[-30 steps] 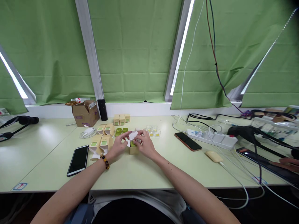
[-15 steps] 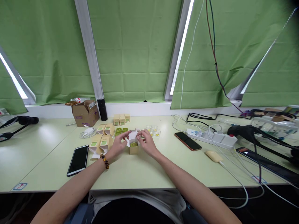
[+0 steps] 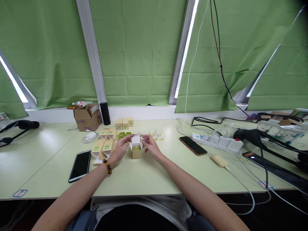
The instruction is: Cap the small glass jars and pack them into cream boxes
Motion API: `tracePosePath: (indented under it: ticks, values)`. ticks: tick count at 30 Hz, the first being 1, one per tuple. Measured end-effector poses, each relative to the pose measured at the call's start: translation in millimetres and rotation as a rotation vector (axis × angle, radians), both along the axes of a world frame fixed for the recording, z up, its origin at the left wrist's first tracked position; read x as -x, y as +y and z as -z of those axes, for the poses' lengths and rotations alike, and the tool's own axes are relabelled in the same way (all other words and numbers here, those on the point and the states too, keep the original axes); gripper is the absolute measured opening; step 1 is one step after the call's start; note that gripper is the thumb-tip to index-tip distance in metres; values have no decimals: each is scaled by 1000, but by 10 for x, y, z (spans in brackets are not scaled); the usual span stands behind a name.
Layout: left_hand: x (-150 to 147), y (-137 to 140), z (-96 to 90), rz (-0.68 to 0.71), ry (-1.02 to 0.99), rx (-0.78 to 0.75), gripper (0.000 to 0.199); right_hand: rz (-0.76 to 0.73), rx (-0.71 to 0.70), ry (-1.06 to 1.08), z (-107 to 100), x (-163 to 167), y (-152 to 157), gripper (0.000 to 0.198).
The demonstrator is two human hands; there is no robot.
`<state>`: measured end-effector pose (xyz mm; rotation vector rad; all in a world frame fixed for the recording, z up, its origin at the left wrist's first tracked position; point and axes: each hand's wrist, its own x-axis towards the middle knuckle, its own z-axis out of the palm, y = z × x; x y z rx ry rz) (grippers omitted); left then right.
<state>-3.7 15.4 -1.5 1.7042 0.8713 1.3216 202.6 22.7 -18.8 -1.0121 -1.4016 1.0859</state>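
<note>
A small brown cardboard box (image 3: 137, 155) stands upright on the table in front of me, its white-lined lid and flaps raised. A yellow-green item (image 3: 136, 148) sits inside; its exact kind is too small to make out. My left hand (image 3: 122, 148) is closed with its fingertips at the left edge of the lid. At the right side flap, my right hand (image 3: 151, 147) pinches with thumb and fingers. Left of the hands are several open small boxes (image 3: 108, 146) with green windows. Behind my left hand lie green pieces (image 3: 124, 134), and clear round containers (image 3: 157, 134) stand behind my right.
Closed small boxes (image 3: 125, 123) stand at the back, near a black cylinder (image 3: 105, 113) and a larger carton (image 3: 88, 118). Phones lie left (image 3: 80, 165) and right (image 3: 192, 145). A power strip (image 3: 218, 142), a beige mouse-like device (image 3: 219, 160) and cables occupy the right side.
My right hand has shifted from over the box opening to its right side flap, so the item inside shows more clearly. The left hand stays at the lid's left edge.
</note>
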Motion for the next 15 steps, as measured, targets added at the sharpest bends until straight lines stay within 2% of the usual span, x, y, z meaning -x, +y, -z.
tracePosePath:
  ticks: [15]
  values:
    - [-74,-114,16,-44,97,-31,37,-44,-52,-105,100,27,6,47]
